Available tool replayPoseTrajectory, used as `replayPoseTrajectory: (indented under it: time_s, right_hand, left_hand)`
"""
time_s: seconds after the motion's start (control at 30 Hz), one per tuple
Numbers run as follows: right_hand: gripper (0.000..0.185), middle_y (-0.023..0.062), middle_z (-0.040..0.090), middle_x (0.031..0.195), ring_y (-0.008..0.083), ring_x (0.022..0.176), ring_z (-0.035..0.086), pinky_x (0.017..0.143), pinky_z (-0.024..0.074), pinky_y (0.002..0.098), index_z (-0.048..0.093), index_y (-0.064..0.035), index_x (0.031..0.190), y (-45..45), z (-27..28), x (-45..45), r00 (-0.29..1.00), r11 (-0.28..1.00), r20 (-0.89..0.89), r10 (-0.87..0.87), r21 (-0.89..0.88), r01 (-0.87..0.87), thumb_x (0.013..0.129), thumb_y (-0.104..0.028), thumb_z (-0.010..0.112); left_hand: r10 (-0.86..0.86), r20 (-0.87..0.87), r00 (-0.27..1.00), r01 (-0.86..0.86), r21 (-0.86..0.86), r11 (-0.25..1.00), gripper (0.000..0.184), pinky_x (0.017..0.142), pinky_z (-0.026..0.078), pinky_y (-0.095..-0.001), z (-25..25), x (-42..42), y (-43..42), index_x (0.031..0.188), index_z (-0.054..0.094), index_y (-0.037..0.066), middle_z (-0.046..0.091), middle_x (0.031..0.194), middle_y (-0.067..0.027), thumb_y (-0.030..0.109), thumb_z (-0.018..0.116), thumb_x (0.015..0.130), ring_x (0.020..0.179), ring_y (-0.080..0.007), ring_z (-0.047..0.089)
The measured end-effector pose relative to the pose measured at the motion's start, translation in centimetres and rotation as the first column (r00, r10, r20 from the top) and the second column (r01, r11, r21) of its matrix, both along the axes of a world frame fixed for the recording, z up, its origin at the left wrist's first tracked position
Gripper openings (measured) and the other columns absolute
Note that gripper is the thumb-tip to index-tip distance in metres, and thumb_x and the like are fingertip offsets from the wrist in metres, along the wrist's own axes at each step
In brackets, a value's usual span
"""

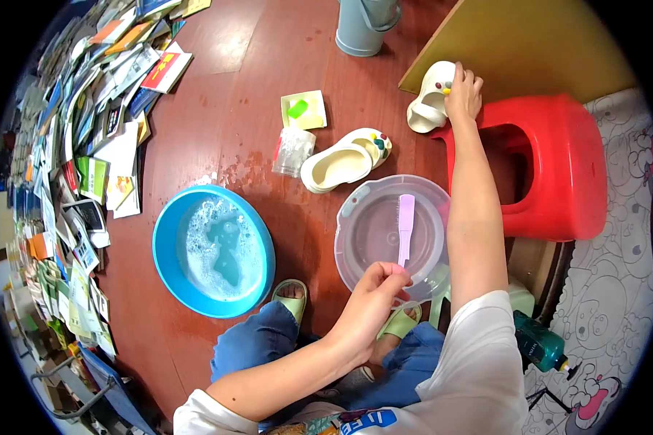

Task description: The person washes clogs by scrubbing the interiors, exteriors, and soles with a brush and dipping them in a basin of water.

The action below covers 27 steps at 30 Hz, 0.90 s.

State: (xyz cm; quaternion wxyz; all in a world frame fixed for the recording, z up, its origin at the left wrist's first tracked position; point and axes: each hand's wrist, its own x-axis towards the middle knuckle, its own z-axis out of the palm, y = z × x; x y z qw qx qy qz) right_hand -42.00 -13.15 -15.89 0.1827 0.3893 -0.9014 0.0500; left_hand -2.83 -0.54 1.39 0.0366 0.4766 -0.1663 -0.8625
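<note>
My left hand [374, 293] pinches the handle end of a pink brush [406, 217], which is held over a clear plastic basin [347, 261]. Farther off, my right hand [464, 94] reaches across to a white clog [422, 116], its fingers curled over the toe near small coloured charms. The other white clog [334, 170] lies on the floor beyond the basin, with charms on its toe as well. To the left stands a blue basin [265, 272] holding soapy water [225, 246].
A red plastic stool [573, 167] stands at right, beside a tan panel [522, 43]. A clear container [294, 152], a small tray [312, 109] and a grey bucket [360, 29] are ahead. Books [123, 80] pile up at left; a green bottle [537, 341] is at lower right.
</note>
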Motion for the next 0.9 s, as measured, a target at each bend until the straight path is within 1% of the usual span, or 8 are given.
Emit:
replayPoseTrajectory:
  time_s: [0.17, 0.4, 0.57, 0.67, 0.7, 0.73, 0.87, 0.9]
  right_hand:
    - [0.086, 0.0118, 0.027, 0.153, 0.0342, 0.139, 0.032, 0.105, 0.0445, 0.0451, 0.021, -0.0146, 0.151, -0.7, -0.1, 0.6, 0.964, 0.995, 0.267, -0.012, -0.093, 0.038, 0.079, 0.005, 0.065]
    - [0.082, 0.0159, 0.026, 0.153, 0.0362, 0.138, 0.032, 0.114, 0.0335, 0.0428, 0.024, -0.0072, 0.147, 0.5, -1.2, 0.2, 0.960, 0.977, 0.251, 0.123, -0.201, -0.072, 0.077, 0.001, 0.067]
    - [0.067, 0.0242, 0.039, 0.134, 0.0433, 0.122, 0.045, 0.104, 0.0398, 0.0456, 0.037, -0.0017, 0.139, 2.9, -2.6, 3.9, 0.945, 0.803, 0.166, 0.282, -0.579, -0.138, 0.079, -0.002, 0.066]
    - [0.039, 0.0244, 0.047, 0.117, 0.0411, 0.108, 0.052, 0.094, 0.0431, 0.0467, 0.050, 0.0039, 0.117, 5.2, -3.4, 11.7, 0.898, 0.760, 0.271, 0.348, -0.642, -0.100, 0.082, -0.006, 0.062]
    - [0.036, 0.0216, 0.050, 0.113, 0.0383, 0.103, 0.055, 0.090, 0.0454, 0.0451, 0.053, 0.0022, 0.114, 5.9, -4.2, 14.1, 0.779, 0.807, 0.512, 0.362, -0.591, 0.014, 0.081, -0.008, 0.064]
    - [0.035, 0.0157, 0.054, 0.104, 0.0282, 0.087, 0.058, 0.078, 0.0482, 0.0398, 0.056, -0.0012, 0.112, 6.5, -6.7, 15.4, 0.800, 0.815, 0.397, 0.450, -0.549, -0.186, 0.082, -0.016, 0.068]
    - [0.047, 0.0164, 0.064, 0.114, 0.0348, 0.102, 0.062, 0.097, 0.0372, 0.0514, 0.061, -0.0071, 0.117, 5.4, -10.1, 20.1, 0.836, 0.994, 0.543, 0.080, 0.016, -0.105, 0.080, -0.037, 0.068]
    - [0.047, 0.0164, 0.064, 0.114, 0.0348, 0.102, 0.062, 0.097, 0.0372, 0.0514, 0.061, -0.0071, 0.117, 4.6, -10.6, 20.0, 0.835, 0.994, 0.544, 0.087, 0.012, -0.111, 0.080, -0.037, 0.068]
  left_hand:
    - [-0.014, 0.008, 1.000, 0.014, 0.036, 0.999, 0.009, 0.081, 0.039, -0.0246, -0.7, -0.5, 0.2, 0.101, 0.057, 0.009, 0.059, 0.098, -0.0028, 0.016, 0.058, 0.094, 0.087, -0.0116, 0.053]
    - [-0.014, -0.013, 1.000, 0.014, 0.026, 1.000, 0.010, 0.081, 0.039, -0.0248, -0.5, -0.6, 0.4, 0.101, 0.057, 0.009, 0.059, 0.098, -0.0028, 0.017, 0.057, 0.094, 0.086, -0.0115, 0.053]
    - [-0.003, -0.049, 0.999, 0.003, -0.011, 1.000, 0.010, 0.081, 0.039, -0.0249, -0.1, -0.6, 0.5, 0.100, 0.057, 0.009, 0.059, 0.097, -0.0022, 0.017, 0.057, 0.094, 0.087, -0.0114, 0.053]
    - [-0.048, -0.046, 0.998, 0.046, -0.045, 0.998, 0.011, 0.081, 0.040, -0.0249, -0.2, -0.4, 0.7, 0.099, 0.057, 0.010, 0.059, 0.097, -0.0020, 0.019, 0.057, 0.093, 0.087, -0.0110, 0.053]
    - [-0.042, -0.061, 0.997, 0.040, -0.044, 0.998, 0.011, 0.081, 0.040, -0.0250, -0.2, -0.4, 0.9, 0.099, 0.057, 0.010, 0.060, 0.097, -0.0019, 0.019, 0.057, 0.093, 0.087, -0.0106, 0.054]
    - [-0.041, -0.062, 0.997, 0.039, -0.041, 0.998, 0.011, 0.081, 0.040, -0.0250, 0.0, -0.2, 1.0, 0.099, 0.057, 0.010, 0.060, 0.097, -0.0019, 0.019, 0.057, 0.093, 0.087, -0.0106, 0.054]
    - [-0.019, -0.101, 0.995, 0.016, -0.034, 0.999, 0.010, 0.079, 0.040, -0.0247, 0.6, 0.0, 1.5, 0.099, 0.056, 0.010, 0.059, 0.096, -0.0014, 0.018, 0.056, 0.093, 0.086, -0.0098, 0.054]
    - [-0.011, -0.116, 0.993, 0.006, -0.046, 0.999, 0.009, 0.079, 0.040, -0.0247, 0.7, 0.0, 1.5, 0.099, 0.056, 0.010, 0.059, 0.096, -0.0012, 0.018, 0.056, 0.093, 0.085, -0.0096, 0.053]
